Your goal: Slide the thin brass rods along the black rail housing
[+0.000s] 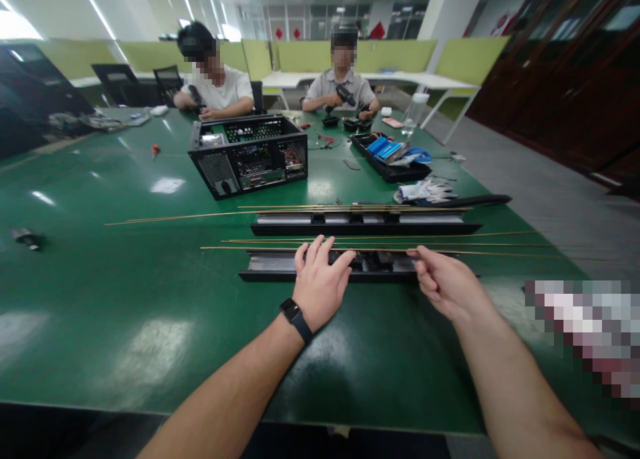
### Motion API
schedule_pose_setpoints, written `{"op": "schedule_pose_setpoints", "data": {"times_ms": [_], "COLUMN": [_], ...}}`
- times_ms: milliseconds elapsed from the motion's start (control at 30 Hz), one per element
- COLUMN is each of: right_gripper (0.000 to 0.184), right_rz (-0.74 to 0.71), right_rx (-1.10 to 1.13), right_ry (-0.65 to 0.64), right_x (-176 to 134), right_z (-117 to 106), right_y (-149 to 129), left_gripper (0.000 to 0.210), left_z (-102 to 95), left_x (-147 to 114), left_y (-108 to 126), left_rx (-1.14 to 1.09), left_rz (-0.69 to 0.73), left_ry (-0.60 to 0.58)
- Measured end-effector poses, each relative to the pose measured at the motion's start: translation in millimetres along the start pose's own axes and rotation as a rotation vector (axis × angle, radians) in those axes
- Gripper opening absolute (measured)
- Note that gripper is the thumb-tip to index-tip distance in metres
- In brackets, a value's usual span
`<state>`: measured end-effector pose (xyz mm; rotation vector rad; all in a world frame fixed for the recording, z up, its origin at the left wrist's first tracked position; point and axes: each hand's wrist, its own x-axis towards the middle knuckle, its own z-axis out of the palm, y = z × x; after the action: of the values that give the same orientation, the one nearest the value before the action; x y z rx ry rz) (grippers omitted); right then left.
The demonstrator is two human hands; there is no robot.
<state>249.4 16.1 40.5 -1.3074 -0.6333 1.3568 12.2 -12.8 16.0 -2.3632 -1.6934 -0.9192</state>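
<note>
My left hand [320,287], with a dark watch [296,318] on its wrist, lies with fingers spread over the nearer long black-and-silver channel [270,264]. Its fingertips reach a thin brass-coloured rod [235,248] that runs along the channel's far edge. Thumb and forefinger of my right hand [443,279] pinch this rod near the channel's right end. Black blocks [377,260] sit inside the channel, partly hidden by my left hand. Just beyond are more thin rods [270,241] and a second, similar channel [287,220], with further rods along its far side.
An open black computer case [250,156] stands beyond the channels. To its right are a black tray [395,169] of blue parts, white gloves [425,191] and a clear bottle [414,112]. Two people sit across the green table [150,279]. A blurred-out patch covers the right side.
</note>
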Motion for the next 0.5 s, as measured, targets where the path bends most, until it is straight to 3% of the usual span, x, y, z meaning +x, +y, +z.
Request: {"op": "schedule_pose_setpoints", "data": {"times_ms": [200,500], "right_gripper": [0.007,0.012], "right_rz": [-0.043,0.020], "right_rx": [0.063,-0.008], "right_ry": [0.116,-0.040], "right_x": [2.2,-3.5], "right_z": [-1.3,2.8], "right_y": [-1.6,1.9], "left_gripper": [0.031,0.031], "left_z": [-0.3,-0.4], "left_x": [0.0,0.2], "left_y": [-1.0,0.1], "left_rx": [0.006,0.003], "left_rz": [0.004,-0.004], "left_ry": [-0.009,0.002]}}
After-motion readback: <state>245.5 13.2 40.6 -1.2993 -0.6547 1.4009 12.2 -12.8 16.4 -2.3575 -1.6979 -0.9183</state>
